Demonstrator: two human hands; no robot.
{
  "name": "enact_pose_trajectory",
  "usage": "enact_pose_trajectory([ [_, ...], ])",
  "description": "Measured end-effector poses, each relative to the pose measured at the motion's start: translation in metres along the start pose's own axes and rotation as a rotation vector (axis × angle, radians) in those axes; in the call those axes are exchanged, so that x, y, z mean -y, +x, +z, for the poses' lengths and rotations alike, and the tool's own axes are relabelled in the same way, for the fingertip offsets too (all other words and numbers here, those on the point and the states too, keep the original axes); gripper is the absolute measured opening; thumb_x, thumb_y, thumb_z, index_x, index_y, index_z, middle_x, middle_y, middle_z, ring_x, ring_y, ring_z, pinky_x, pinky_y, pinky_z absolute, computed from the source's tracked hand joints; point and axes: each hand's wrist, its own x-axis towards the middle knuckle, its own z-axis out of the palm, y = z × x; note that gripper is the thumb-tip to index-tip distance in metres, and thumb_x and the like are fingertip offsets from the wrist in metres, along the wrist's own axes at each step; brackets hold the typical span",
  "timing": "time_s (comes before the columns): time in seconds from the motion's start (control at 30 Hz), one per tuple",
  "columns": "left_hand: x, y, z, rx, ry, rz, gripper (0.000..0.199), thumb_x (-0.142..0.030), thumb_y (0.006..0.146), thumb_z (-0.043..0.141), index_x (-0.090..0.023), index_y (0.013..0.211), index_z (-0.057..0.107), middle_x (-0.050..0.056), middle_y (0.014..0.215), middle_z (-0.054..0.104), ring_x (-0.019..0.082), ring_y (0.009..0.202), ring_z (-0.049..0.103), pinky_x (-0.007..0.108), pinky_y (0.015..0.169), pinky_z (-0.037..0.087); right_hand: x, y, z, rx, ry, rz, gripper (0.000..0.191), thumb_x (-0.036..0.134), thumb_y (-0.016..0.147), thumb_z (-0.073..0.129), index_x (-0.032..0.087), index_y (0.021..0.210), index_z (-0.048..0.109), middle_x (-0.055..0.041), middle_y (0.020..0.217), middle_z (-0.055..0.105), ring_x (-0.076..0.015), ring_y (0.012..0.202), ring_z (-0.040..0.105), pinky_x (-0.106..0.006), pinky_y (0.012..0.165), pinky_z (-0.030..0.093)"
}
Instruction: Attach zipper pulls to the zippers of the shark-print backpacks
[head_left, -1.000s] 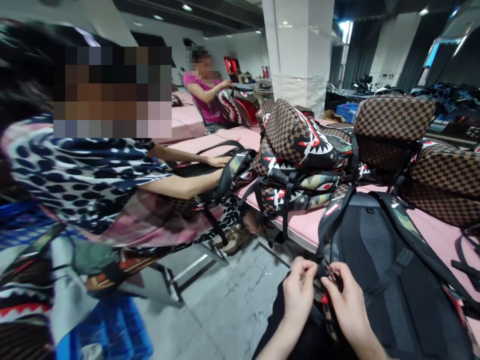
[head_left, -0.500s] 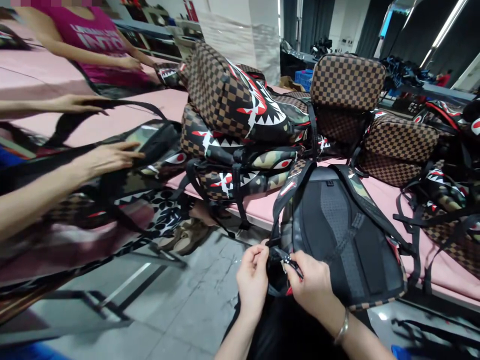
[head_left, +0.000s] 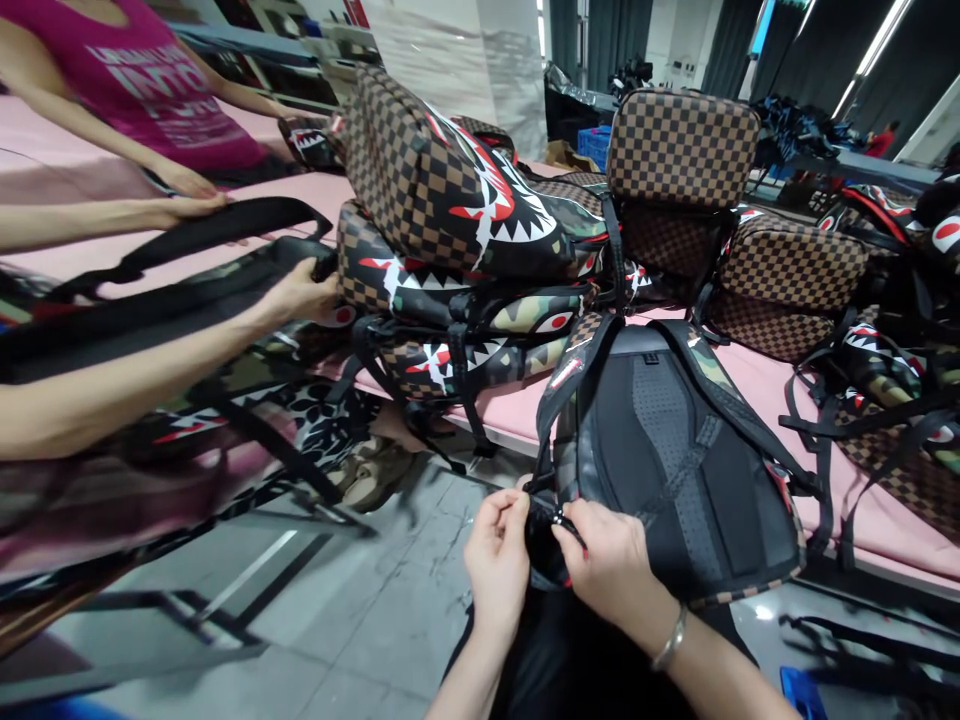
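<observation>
A backpack (head_left: 660, 450) lies back panel up at the edge of the pink table, its black padded back and shoulder straps facing me. My left hand (head_left: 499, 555) is closed in a pinch at the backpack's near left side, just below a shoulder strap. Close beside it, my right hand (head_left: 611, 565) pinches a narrow black edge with small white specks on that same side. Dark, loose fabric hangs between both hands, and a bit of red shows by the right fingers. What exactly lies between the left fingertips is hidden.
Stacked shark-face backpacks (head_left: 450, 210) stand left of centre on the pink table (head_left: 517, 415). More checkered bags (head_left: 682, 150) fill the right side. At left, a co-worker's arms (head_left: 172, 370) handle another black-strapped bag. A person in a magenta top (head_left: 150, 90) stands behind. Tiled floor (head_left: 375, 600) lies below.
Both my hands keep their pinch on the backpack's side with little movement. The co-worker's near hand has reached further right along their bag. The whole view has shifted slightly.
</observation>
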Motion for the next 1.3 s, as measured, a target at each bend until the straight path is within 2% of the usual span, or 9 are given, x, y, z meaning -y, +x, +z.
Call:
enact_pose_trajectory([
  [0.1,0.002,0.002,0.0,-0.004,-0.017,-0.005,0.022,-0.04,0.073,0.059,-0.019,0.075,0.055,-0.002,0.069,0.057,0.012,0.063,0.052,0.021,0.061,0.043,-0.001,-0.001,-0.005,-0.018,0.133,0.044,0.012,0.027,0.088,0.046,0.02,0.084,0.056,-0.003,0.075,0.063,-0.0162,0.068,0.06,-0.024,0.059,0.038],
  [0.2,-0.002,0.001,-0.001,0.017,-0.034,-0.022,0.026,-0.044,0.076,0.056,-0.019,0.076,0.055,-0.001,0.073,0.059,0.013,0.067,0.055,0.022,0.063,0.044,-0.004,0.0,-0.012,-0.073,0.417,0.178,0.012,0.03,0.085,0.05,0.019,0.085,0.053,-0.0005,0.069,0.061,-0.013,0.059,0.057,-0.021,0.055,0.038],
  [0.33,-0.012,0.002,-0.004,0.155,-0.002,-0.062,0.036,-0.043,0.065,0.068,-0.018,0.089,0.058,0.003,0.085,0.065,0.018,0.079,0.06,0.027,0.074,0.047,-0.013,0.004,-0.013,-0.143,0.788,0.338,0.02,0.037,0.088,0.043,0.018,0.085,0.048,0.0046,0.057,0.049,-0.0094,0.047,0.045,-0.019,0.045,0.034],
  [0.43,-0.019,0.005,-0.005,0.238,-0.002,-0.139,0.038,-0.04,0.059,0.074,-0.016,0.086,0.062,0.005,0.084,0.067,0.019,0.081,0.062,0.029,0.078,0.048,-0.017,0.011,-0.004,-0.16,0.956,0.41,0.026,0.041,0.089,0.037,0.018,0.091,0.049,0.0046,0.06,0.047,-0.0087,0.045,0.042,-0.018,0.043,0.034],
  [0.6,-0.026,0.006,0.003,0.282,-0.296,-0.34,0.04,-0.04,0.059,0.074,-0.014,0.087,0.064,0.007,0.085,0.069,0.021,0.082,0.063,0.033,0.08,0.049,-0.014,0.023,0.009,-0.134,0.966,0.417,0.026,0.036,0.075,0.058,0.016,0.091,0.061,-0.0028,0.081,0.062,-0.0144,0.072,0.056,-0.024,0.066,0.045],
  [0.8,-0.033,0.002,0.015,0.257,-0.475,-0.432,0.04,-0.036,0.055,0.079,-0.015,0.085,0.064,0.007,0.093,0.069,0.022,0.088,0.063,0.031,0.08,0.05,-0.01,0.024,0.016,-0.055,0.94,0.537,0.025,0.035,0.065,0.064,0.014,0.079,0.066,0.0021,0.057,0.055,-0.0106,0.049,0.046,-0.021,0.048,0.037],
  [0.93,-0.031,0.001,0.015,0.312,-0.544,-0.459,0.042,-0.036,0.056,0.079,-0.016,0.091,0.065,0.007,0.099,0.068,0.023,0.096,0.061,0.032,0.086,0.047,-0.013,0.024,0.017,-0.025,1.088,0.589,0.027,0.036,0.059,0.067,0.014,0.074,0.062,0.0047,0.05,0.047,-0.0079,0.042,0.038,-0.02,0.043,0.03],
  [1.13,-0.028,0.002,0.012,0.354,-0.571,-0.493,0.045,-0.035,0.055,0.081,-0.014,0.092,0.066,0.01,0.102,0.067,0.027,0.101,0.059,0.038,0.093,0.045,-0.01,0.023,0.014,-0.196,0.945,0.495,0.026,0.038,0.072,0.058,0.016,0.059,0.052,0.0041,0.052,0.045,-0.0085,0.047,0.039,-0.019,0.045,0.032],
  [1.3,-0.025,0.003,0.009,0.326,-0.576,-0.507,0.048,-0.033,0.056,0.081,-0.014,0.097,0.064,0.01,0.1,0.068,0.027,0.101,0.059,0.041,0.093,0.044,-0.01,0.022,0.005,-0.324,0.901,0.474,0.03,0.041,0.08,0.05,0.016,0.065,0.054,0.0007,0.06,0.054,-0.0116,0.054,0.048,-0.021,0.051,0.039],
])
